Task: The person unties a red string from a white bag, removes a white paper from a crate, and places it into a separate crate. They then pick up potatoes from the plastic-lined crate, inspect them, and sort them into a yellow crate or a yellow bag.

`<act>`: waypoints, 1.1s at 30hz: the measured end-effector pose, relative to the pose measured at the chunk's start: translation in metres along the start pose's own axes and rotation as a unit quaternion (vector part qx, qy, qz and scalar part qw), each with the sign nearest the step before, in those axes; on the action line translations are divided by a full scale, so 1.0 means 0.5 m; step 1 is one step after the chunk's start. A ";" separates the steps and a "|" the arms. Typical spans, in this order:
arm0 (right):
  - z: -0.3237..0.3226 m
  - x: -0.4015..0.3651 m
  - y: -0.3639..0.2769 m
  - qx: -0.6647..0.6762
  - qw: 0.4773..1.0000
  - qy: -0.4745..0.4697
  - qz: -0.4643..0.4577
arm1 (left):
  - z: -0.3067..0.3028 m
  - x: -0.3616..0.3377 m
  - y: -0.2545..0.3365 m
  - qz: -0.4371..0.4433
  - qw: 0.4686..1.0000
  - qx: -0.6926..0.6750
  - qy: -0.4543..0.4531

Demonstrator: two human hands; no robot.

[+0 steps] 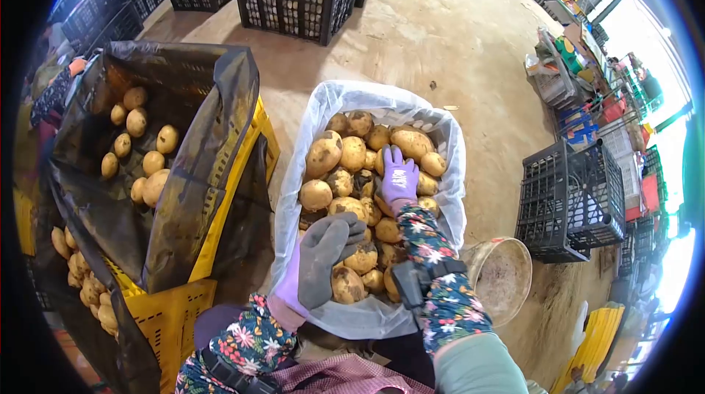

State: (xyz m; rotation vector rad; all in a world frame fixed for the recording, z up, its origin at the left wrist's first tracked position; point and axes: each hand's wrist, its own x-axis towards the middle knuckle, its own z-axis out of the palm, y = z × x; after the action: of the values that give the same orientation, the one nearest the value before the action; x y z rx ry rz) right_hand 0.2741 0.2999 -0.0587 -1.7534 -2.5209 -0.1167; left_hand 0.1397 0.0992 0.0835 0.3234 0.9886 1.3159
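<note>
A crate lined with thin white plastic [459,166] stands before me, filled with soil-marked potatoes [353,153] of various sizes. My right hand [399,177], in a purple glove, reaches into the middle of the heap. Its back faces up, and its fingers stretch over the potatoes and touch them; the palm side is hidden. At the near left of the crate is my left hand [327,262], turned so the grey coated palm of its glove shows. The fingers extend over the potatoes, and nothing is seen in that palm.
At left, a yellow crate [246,174] with a dark liner [183,210] holds several potatoes. More potatoes [92,291] lie lower left. A pale bucket [503,276] and black crates [565,199] are at right. Filled black crates [294,12] stand at the back. Another person's sleeve [55,93] shows far left.
</note>
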 end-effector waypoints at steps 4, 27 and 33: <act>-0.024 0.031 0.020 0.158 0.984 -0.069 0.031 | -0.003 -0.005 -0.004 -0.003 1.000 -0.012 -0.020; -0.206 -0.354 0.078 0.692 0.692 0.026 -0.205 | 0.062 -0.061 -0.051 0.140 0.968 0.205 -0.036; -0.241 -0.335 0.087 0.736 0.625 -0.009 -0.259 | -0.027 0.025 -0.081 0.236 0.862 0.447 0.049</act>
State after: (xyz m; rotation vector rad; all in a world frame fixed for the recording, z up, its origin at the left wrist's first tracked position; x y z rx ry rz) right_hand 0.3745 0.1466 0.0457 -0.2983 -1.7219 1.4405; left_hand 0.1556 0.0948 0.0421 1.2853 1.6475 1.2196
